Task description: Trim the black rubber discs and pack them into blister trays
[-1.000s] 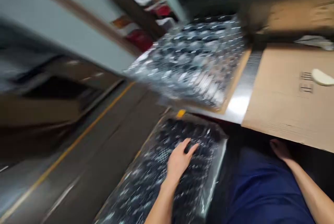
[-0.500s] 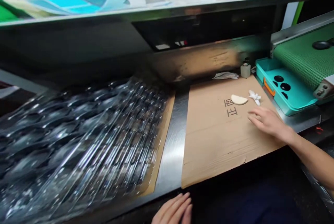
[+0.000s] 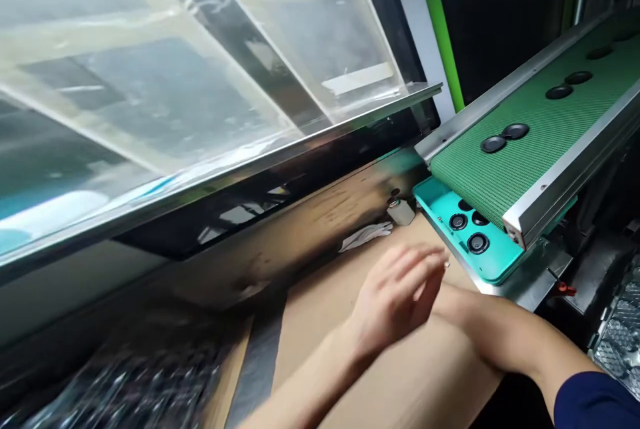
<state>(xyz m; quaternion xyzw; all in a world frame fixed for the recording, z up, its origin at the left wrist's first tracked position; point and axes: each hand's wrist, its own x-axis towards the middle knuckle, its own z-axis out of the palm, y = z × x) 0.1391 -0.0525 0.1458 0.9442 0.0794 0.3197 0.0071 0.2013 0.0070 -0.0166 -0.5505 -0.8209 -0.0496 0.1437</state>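
Now, head cam: blurry L hand is over the cardboard nr its R edge, fingers curled in; can't tell if pinching anything. R forearm runs behind it, R hand hidden, grip can't tell. Teal tray w/ blk round parts sits by cardboard's R edge, partly under the green belt's near end. Bottle nr cardboard's far R corner.
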